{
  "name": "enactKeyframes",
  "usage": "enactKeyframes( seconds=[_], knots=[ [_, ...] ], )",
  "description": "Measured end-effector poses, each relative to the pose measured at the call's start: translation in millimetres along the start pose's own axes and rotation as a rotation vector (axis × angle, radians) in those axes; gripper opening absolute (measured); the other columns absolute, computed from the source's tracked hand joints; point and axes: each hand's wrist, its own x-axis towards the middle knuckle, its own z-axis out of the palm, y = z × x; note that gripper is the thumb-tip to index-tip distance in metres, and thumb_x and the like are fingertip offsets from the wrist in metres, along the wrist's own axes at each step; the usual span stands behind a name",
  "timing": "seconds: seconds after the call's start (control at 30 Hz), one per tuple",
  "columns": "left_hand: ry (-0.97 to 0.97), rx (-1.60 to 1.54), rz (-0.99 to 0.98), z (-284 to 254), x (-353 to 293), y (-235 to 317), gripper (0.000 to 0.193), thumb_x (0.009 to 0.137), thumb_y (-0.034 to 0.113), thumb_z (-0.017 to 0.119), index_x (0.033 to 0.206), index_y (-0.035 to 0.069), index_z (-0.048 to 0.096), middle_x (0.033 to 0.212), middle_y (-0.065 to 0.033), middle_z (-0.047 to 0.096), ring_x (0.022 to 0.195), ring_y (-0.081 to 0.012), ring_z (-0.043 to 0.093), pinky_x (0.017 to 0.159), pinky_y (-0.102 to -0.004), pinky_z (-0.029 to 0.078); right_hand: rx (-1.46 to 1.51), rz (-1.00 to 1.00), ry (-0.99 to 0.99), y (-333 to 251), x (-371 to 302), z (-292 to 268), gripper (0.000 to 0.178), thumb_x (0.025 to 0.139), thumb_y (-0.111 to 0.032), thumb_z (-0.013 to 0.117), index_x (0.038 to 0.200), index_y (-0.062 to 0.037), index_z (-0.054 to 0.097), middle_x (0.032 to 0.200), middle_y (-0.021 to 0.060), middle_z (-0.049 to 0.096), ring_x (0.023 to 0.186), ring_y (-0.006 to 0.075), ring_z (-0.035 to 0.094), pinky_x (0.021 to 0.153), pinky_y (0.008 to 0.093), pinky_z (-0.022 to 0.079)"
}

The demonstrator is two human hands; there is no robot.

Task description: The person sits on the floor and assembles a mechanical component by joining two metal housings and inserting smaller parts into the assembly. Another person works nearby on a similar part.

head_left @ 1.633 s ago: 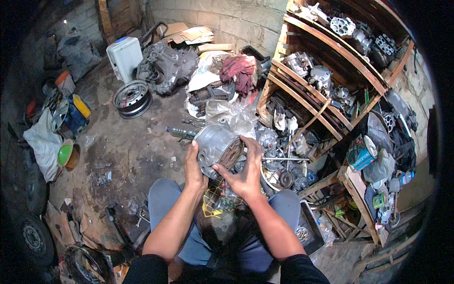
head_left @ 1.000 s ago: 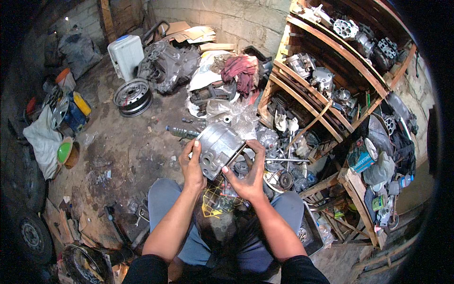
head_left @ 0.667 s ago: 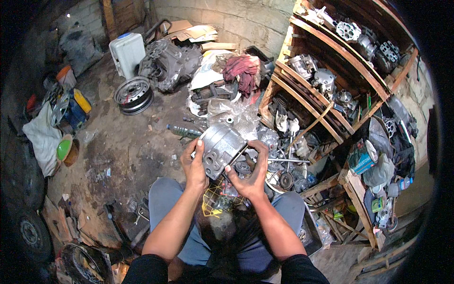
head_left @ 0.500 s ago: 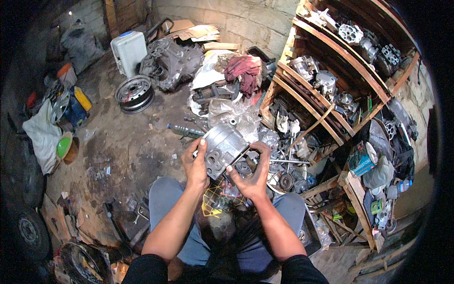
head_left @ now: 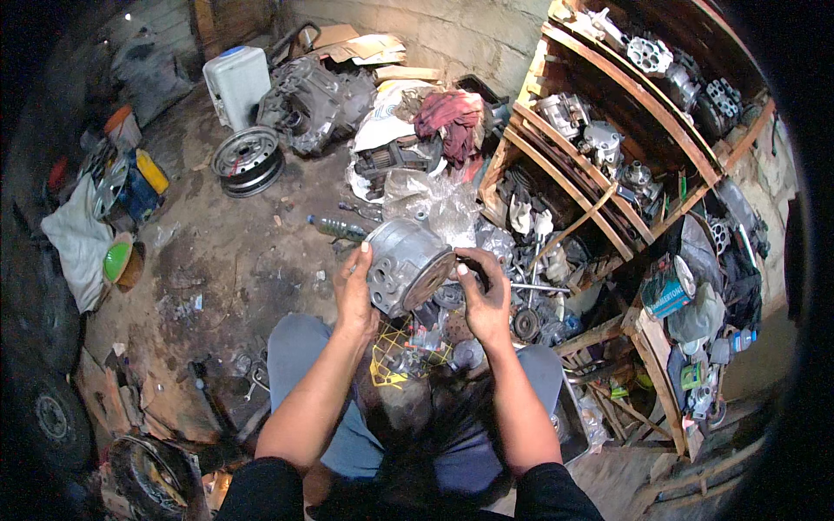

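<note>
A drum-shaped grey cast-metal compressor housing [head_left: 403,252] is held up above my lap, tilted. Round ports show in its left side, and a dark, rusty-looking flat face points down and to the right. My left hand [head_left: 354,291] clasps its left side, thumb along the outside. At the right end, my right hand [head_left: 483,291] grips the rim of the dark face with thumb and fingertips; the fingers behind it are partly hidden. Below the housing, a yellow mesh crate [head_left: 388,369] with small parts sits between my knees.
Wooden shelves [head_left: 599,195] full of metal parts stand on the right. Ahead lie a plastic bottle [head_left: 339,227], a steel wheel rim [head_left: 248,161], a gearbox casing [head_left: 317,104] and a white jerrycan [head_left: 237,87]. Loose parts and clear plastic sheeting [head_left: 430,201] crowd the floor beyond my hands.
The housing has been turned, so its dark flat face now shows on the right. My right thumb has moved off its front onto the rim; the left hand keeps its hold.
</note>
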Motion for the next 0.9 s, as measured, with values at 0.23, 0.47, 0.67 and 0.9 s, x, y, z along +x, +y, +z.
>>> enactKeyframes(
  seconds=[0.23, 0.47, 0.67, 0.9],
  knots=[
    [-0.005, -0.002, -0.180, -2, -5, 0, 0.052, 0.098, 0.039, 0.055, 0.129, -0.002, 0.051, 0.124, -0.0160, 0.059, 0.111, -0.0263, 0.061, 0.094, -0.0420, 0.051, 0.051, 0.098, 0.008, 0, 0, 2, 0.021, 0.087, -0.007, 0.066, 0.106, 0.0005, 0.065, 0.102, 0.0112, 0.065, 0.098, 0.0216, 0.063, 0.085, 0.0334, 0.050],
    [-0.109, -0.109, -0.288, -1, -12, -10, 0.057, 0.100, 0.047, 0.046, 0.135, 0.002, 0.046, 0.132, -0.0192, 0.055, 0.119, -0.0335, 0.057, 0.100, -0.0500, 0.048, -0.142, -0.073, 0.012, 17, -2, -3, 0.029, 0.086, -0.017, 0.070, 0.111, -0.0023, 0.066, 0.113, 0.0155, 0.061, 0.105, 0.0288, 0.059, 0.095, 0.0376, 0.044],
    [-0.115, -0.137, -0.373, 11, -23, -6, 0.058, 0.100, 0.046, 0.041, 0.134, 0.000, 0.048, 0.132, -0.0203, 0.055, 0.119, -0.0336, 0.057, 0.100, -0.0505, 0.048, 0.053, 0.162, -0.180, 16, -3, -4, 0.054, 0.094, -0.041, 0.060, 0.136, -0.0077, 0.053, 0.139, 0.0177, 0.048, 0.130, 0.0311, 0.044, 0.110, 0.0398, 0.033],
    [-0.113, -0.159, -0.380, 4, -17, -18, 0.050, 0.099, 0.037, 0.042, 0.130, -0.001, 0.052, 0.128, -0.0200, 0.058, 0.114, -0.0329, 0.060, 0.097, -0.0488, 0.050, 0.073, 0.075, -0.236, 12, -6, 1, 0.071, 0.098, -0.054, 0.045, 0.152, -0.0109, 0.029, 0.154, 0.0165, 0.033, 0.144, 0.0297, 0.027, 0.117, 0.0398, 0.019]
  ],
)
